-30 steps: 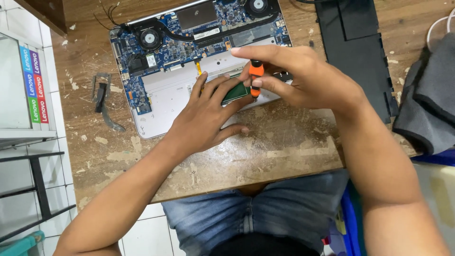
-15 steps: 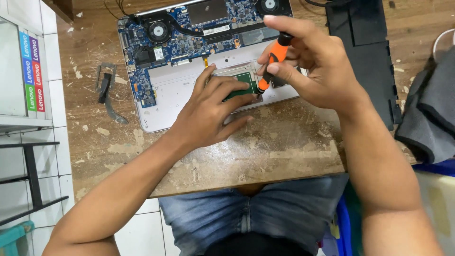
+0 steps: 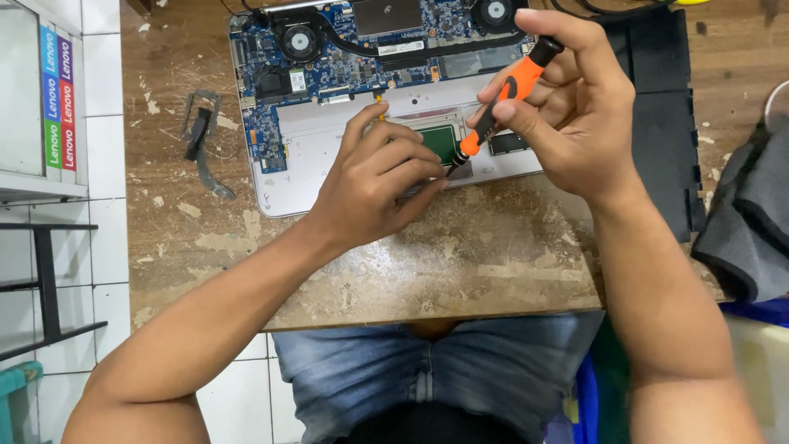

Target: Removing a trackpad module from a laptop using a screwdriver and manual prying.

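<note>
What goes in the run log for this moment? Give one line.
left hand: fingers on green board | right hand: holds screwdriver, tip down by board | laptop: open, on table

Worn wooden table (image 3: 460, 263): opened laptop (image 3: 329, 140)

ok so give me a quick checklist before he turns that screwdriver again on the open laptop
1. Grip on the tool: right hand holds the orange and black screwdriver by its handle. ok
2. Tip seated on a screw: the tip sits at the lower edge of the open laptop, beside the small green board, but the screw itself is hidden by fingers. cannot tell
3. Laptop steadied: left hand rests on the laptop next to the tip. ok
4. Left fingers out of the way of the tip: they are right against it. not ok
5. Laptop flat on the wooden table. ok
</note>
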